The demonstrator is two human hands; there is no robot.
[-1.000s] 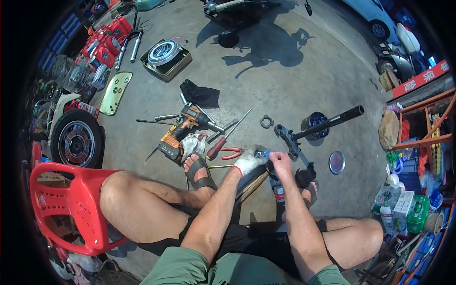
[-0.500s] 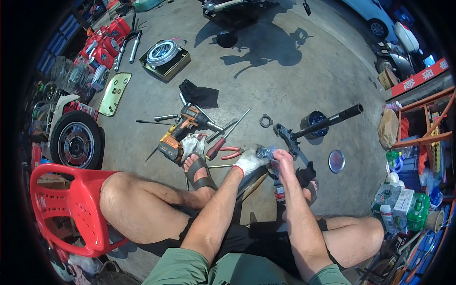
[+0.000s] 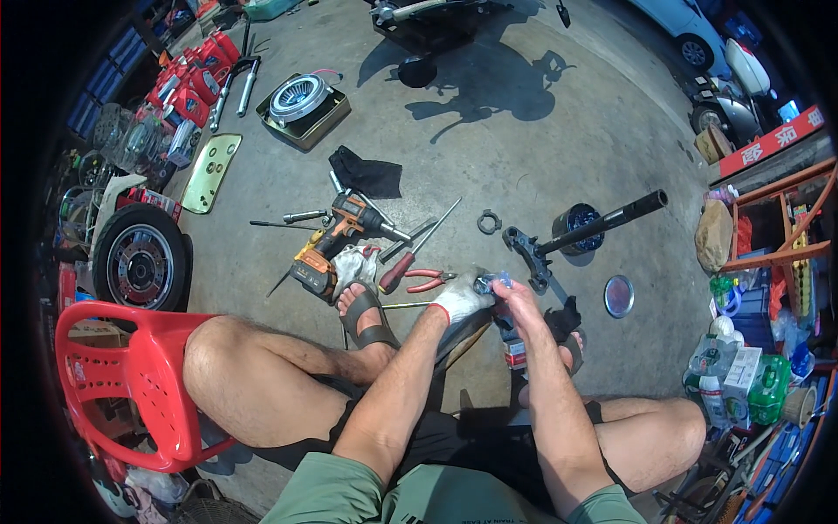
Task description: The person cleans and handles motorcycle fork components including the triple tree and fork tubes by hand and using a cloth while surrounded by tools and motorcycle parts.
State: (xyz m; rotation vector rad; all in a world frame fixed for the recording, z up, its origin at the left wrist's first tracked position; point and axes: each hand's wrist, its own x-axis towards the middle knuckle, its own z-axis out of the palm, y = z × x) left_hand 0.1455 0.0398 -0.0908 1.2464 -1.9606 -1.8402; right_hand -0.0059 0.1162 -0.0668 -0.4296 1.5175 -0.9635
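My left hand (image 3: 464, 297), in a white glove, grips a small part with crumpled blue plastic or grease (image 3: 491, 285), too small to make out clearly. My bare right hand (image 3: 518, 306) holds the same part from the right, its fingers curled. Just left of them lie red-handled pliers (image 3: 425, 284), a red screwdriver (image 3: 399, 271) and an orange-black cordless impact tool (image 3: 343, 225) beside a crumpled white glove (image 3: 356, 262). To the right stand a black steering stem with clamp (image 3: 594, 227) and a tub of dark blue grease (image 3: 578, 246), with a round lid (image 3: 619, 297) nearby.
A red chair (image 3: 153, 402) and a wheel (image 3: 140, 258) are at my left. A green plate (image 3: 208, 188) and a boxed metal part (image 3: 301, 98) lie farther forward. An orange rack (image 3: 768, 260) and assorted containers line the right. A motorcycle's underside (image 3: 436, 22) is ahead.
My right hand has shifted slightly and its fingers have turned and curled over the blue part, which is now more covered by both hands. The surrounding tools are unchanged.
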